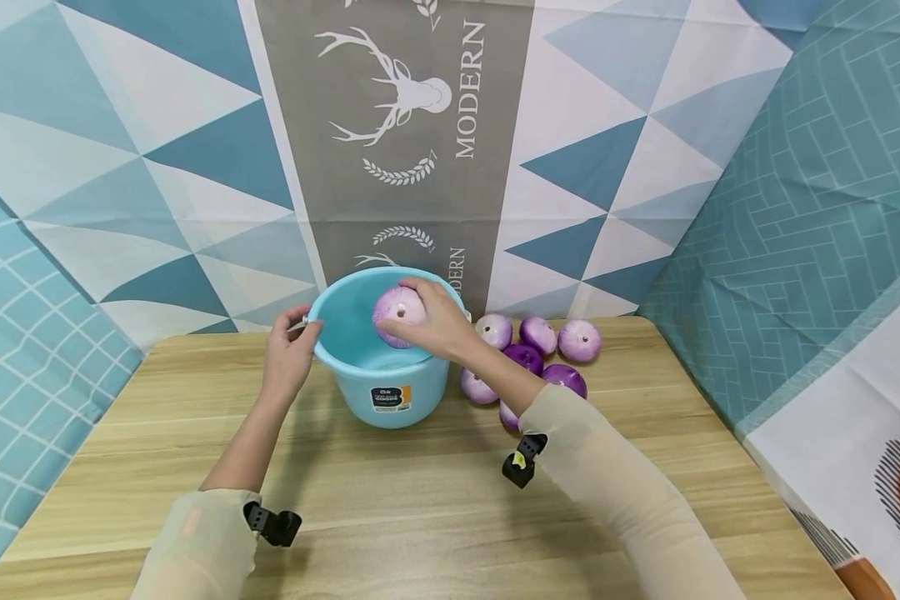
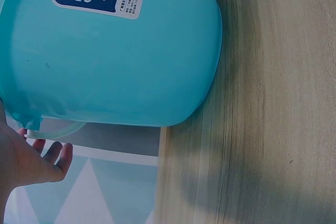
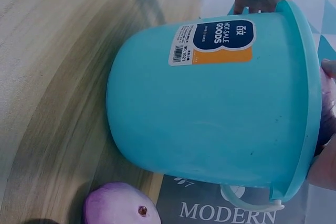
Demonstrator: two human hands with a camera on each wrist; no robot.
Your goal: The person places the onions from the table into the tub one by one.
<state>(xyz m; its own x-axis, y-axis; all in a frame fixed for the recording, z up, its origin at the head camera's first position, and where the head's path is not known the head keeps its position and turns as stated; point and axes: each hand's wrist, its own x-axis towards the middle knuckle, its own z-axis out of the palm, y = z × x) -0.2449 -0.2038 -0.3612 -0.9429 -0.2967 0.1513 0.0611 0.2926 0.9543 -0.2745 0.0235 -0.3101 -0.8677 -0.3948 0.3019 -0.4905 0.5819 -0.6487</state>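
Note:
A light blue bucket (image 1: 378, 396) stands upright on the table, a label on its front. My left hand (image 1: 288, 354) holds the bucket's left rim, thumb and fingers at the spot where the handle (image 2: 55, 132) joins. Between the fingers and thumb of my right hand (image 1: 442, 321) is a pale purple onion (image 1: 400, 315), at the bucket's mouth. The right wrist view shows this onion (image 3: 328, 103) partly hidden behind the rim. To the right of the bucket lie several more onions (image 1: 579, 341), pale and dark purple, some partly covered by my right forearm.
The wooden table (image 1: 390, 517) reaches back to a patterned cloth wall (image 1: 390, 192) close behind the bucket. Blue tiled-pattern cloth (image 1: 810, 183) hangs along the right side, and another (image 1: 37, 375) along the left.

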